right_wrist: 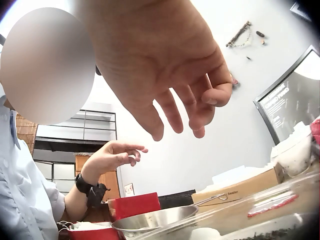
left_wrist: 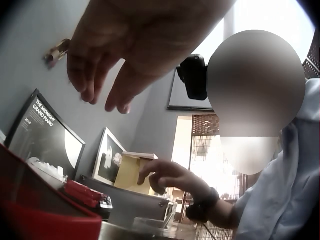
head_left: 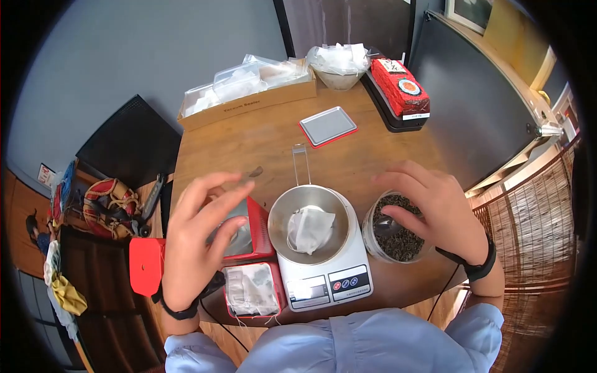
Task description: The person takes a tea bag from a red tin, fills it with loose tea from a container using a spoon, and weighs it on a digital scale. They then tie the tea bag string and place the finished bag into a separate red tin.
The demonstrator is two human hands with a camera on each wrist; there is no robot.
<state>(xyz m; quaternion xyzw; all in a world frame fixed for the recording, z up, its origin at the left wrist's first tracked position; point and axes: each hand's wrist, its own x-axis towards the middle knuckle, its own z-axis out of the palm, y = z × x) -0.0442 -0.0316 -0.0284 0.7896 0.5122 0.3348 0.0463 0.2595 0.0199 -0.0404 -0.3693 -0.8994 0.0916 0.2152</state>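
My left hand (head_left: 202,233) hovers over a red open tin (head_left: 261,233) with loosely bent fingers and nothing in them. Below it, a red box (head_left: 281,295) holds white drawstring tea bags (head_left: 252,289). On a white digital scale (head_left: 323,273) sits a steel pan (head_left: 278,239), its handle pointing away from me, with one white tea bag (head_left: 314,229) lying inside. My right hand (head_left: 438,214) is held above a clear tub of dark dried leaves (head_left: 401,245), in which a metal spoon (head_left: 387,227) shows. Its fingers are spread and relaxed, as the right wrist view also shows.
A small grey tray (head_left: 328,124) lies beyond the pan. At the back stand a cardboard box (head_left: 249,104) of clear packaging, a bowl (head_left: 339,79) with white bags and a red packet (head_left: 401,87) on a black device. A red lid (head_left: 146,267) is at the left.
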